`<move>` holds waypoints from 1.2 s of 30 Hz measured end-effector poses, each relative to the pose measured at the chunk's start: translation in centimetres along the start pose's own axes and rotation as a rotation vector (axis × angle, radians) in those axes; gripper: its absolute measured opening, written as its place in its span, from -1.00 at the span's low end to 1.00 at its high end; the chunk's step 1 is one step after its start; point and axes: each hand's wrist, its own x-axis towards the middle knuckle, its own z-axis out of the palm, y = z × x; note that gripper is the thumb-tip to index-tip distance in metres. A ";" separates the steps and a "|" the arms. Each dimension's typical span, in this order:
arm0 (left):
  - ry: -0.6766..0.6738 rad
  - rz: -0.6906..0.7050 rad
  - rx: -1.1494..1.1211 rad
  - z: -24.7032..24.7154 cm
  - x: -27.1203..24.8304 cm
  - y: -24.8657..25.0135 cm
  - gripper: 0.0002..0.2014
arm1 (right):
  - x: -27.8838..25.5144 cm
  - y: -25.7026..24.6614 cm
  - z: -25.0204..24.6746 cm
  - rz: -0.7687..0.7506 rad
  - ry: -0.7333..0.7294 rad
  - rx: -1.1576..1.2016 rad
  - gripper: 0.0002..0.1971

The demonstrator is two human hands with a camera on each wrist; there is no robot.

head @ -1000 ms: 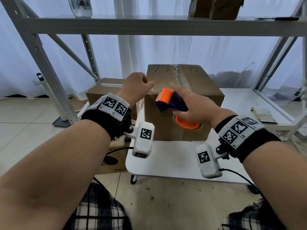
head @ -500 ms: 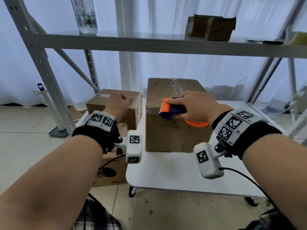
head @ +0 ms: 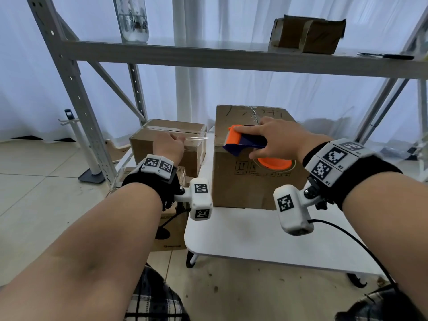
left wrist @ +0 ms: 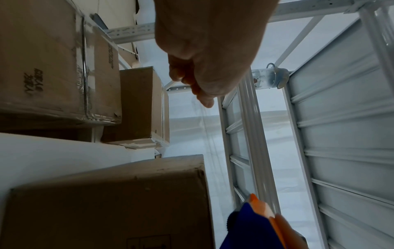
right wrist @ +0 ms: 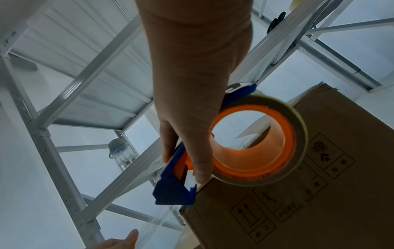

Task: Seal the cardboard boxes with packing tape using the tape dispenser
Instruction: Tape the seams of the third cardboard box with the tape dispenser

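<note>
right hand (head: 275,140) grips tape dispenser (head: 245,141) at box (head: 243,181) edge; left hand (head: 169,147) pinches tape strip (head: 196,139)

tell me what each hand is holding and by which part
The right hand grips the tape dispenser round its blue body, above the roll. The left hand pinches the free end of the clear tape.

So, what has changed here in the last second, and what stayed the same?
The left hand left the tall brown cardboard box, moved left and pulled a strip of clear packing tape from the orange and blue tape dispenser. The right hand keeps gripping the dispenser at the tall box's top edge; the boxes stayed put.
</note>
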 end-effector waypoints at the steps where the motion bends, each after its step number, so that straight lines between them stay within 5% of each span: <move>1: 0.002 -0.005 -0.003 0.1 -0.1 0.0 -0.74 | -0.1 0.0 0.0 0.004 0.009 -0.003 -0.27; 12: 0.010 0.011 -0.068 0.1 0.8 0.0 -0.74 | -0.9 0.5 -1.1 -0.025 0.080 -0.064 -0.36; 36: -0.027 0.066 -0.050 0.3 0.0 -0.8 -0.58 | 1.4 -2.1 -2.8 -0.004 -0.056 -0.171 -0.50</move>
